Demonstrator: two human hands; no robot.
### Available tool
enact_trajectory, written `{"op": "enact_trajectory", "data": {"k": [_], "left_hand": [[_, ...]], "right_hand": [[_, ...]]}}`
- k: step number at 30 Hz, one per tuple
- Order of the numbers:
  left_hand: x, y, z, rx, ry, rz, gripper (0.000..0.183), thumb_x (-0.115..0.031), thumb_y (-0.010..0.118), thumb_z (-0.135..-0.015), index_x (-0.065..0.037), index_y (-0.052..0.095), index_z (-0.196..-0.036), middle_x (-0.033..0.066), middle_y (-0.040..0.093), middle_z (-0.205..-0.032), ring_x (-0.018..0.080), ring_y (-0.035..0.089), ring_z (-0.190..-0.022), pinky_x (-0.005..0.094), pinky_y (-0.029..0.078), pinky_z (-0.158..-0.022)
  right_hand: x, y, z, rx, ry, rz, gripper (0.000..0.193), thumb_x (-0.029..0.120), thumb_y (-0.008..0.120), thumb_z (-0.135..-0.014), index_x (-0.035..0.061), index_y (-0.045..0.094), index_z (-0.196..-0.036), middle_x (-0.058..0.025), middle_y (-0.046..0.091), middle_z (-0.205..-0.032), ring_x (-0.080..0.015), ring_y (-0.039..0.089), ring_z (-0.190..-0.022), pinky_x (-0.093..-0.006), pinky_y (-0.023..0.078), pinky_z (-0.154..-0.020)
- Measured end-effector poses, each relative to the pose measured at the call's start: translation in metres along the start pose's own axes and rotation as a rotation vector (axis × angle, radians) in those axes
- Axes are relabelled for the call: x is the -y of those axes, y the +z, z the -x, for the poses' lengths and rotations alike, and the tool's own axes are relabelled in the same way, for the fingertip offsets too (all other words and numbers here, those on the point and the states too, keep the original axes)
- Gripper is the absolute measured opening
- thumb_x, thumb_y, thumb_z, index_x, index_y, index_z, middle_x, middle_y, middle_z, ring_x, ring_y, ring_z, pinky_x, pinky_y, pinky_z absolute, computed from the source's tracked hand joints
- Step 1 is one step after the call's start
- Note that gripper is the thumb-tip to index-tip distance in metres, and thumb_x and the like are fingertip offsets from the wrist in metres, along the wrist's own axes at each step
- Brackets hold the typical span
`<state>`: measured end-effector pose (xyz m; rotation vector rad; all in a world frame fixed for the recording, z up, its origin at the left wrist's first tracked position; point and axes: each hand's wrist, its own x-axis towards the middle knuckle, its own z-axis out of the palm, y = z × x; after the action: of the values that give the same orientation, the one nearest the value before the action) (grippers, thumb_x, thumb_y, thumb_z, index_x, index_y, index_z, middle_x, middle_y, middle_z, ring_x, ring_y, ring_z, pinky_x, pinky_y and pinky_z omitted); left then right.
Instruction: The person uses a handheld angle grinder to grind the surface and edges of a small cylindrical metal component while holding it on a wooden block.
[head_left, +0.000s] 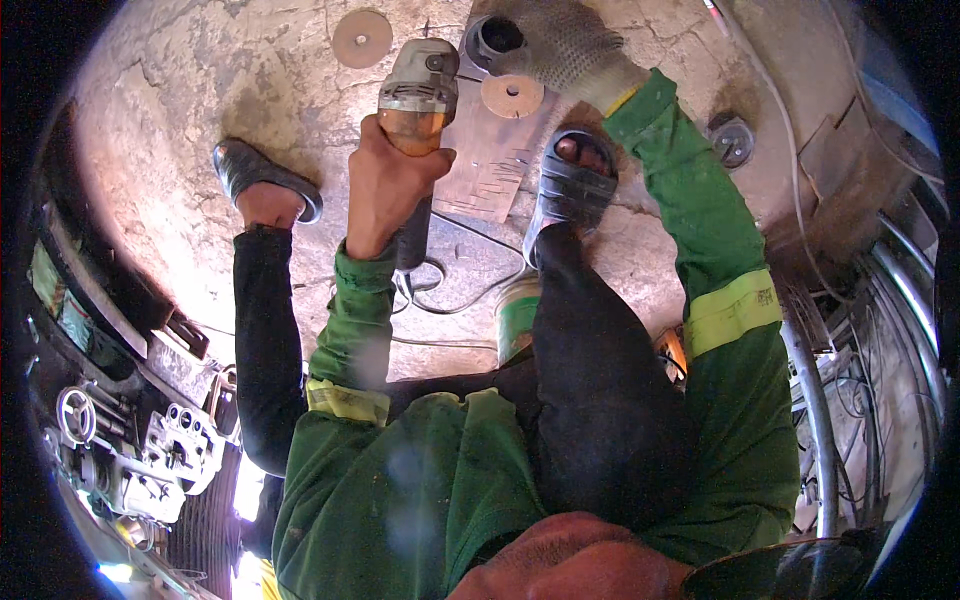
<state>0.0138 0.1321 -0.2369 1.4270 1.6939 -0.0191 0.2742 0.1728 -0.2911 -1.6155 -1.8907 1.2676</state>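
My bare left hand [393, 185] is wrapped round the body of an angle grinder [418, 85], whose grey metal head points away from me. On my right hand [580, 52] is a grey knitted glove. Its fingers close on the side of a short, dark, hollow round piece [480, 45] with a black opening; the fingertips are partly hidden. Just below the glove, a brown abrasive disc [495, 98] with a centre hole lies over a flat brown board [482, 180] marked with short dark lines. A second brown disc [362, 39] rests on the floor left of the grinder head.
My sandalled feet stand on the cracked concrete floor [170, 130], either side of the grinder. A cord [470, 300] loops near a green can [517, 315]. A round dark part [732, 142] lies at right, beside a pale cable [790, 160]. Metal pipes [815, 430] lie further right; a machine [150, 455] stands left.
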Motion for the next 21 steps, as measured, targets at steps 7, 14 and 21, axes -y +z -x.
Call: {"op": "enact_trajectory", "data": {"k": [7,14,21], "left_hand": [[-0.002,-0.002,-0.002,0.033,0.028,-0.024,0.067,-0.030,0.086,-0.069,0.010,0.054,-0.112,0.0300,0.071,-0.095,0.0424,0.073,-0.088,0.0458,0.057,-0.078],[0.004,0.005,-0.010,0.027,0.048,-0.025,0.066,-0.031,0.087,-0.069,0.009,0.053,-0.109,0.0315,0.071,-0.094,0.0446,0.073,-0.087,0.0467,0.057,-0.076],[-0.005,0.009,-0.003,0.061,0.044,-0.043,0.067,-0.031,0.087,-0.068,0.009,0.052,-0.110,0.0322,0.071,-0.092,0.0468,0.073,-0.087,0.0481,0.058,-0.075]], "right_hand": [[-0.013,0.022,-0.006,-0.277,-0.376,0.150,0.037,0.021,0.070,-0.089,0.0060,0.065,-0.122,-0.0189,0.067,-0.113,-0.0376,0.064,-0.111,-0.0469,0.051,-0.093],[-0.004,-0.001,-0.010,0.033,-0.119,0.171,0.040,0.025,0.065,-0.093,0.0063,0.062,-0.128,-0.0217,0.063,-0.118,-0.0399,0.063,-0.110,-0.0483,0.050,-0.094],[-0.007,0.003,-0.013,0.033,-0.118,0.208,0.044,0.032,0.066,-0.094,0.0068,0.062,-0.129,-0.0217,0.063,-0.116,-0.0401,0.064,-0.109,-0.0490,0.050,-0.093]]}}
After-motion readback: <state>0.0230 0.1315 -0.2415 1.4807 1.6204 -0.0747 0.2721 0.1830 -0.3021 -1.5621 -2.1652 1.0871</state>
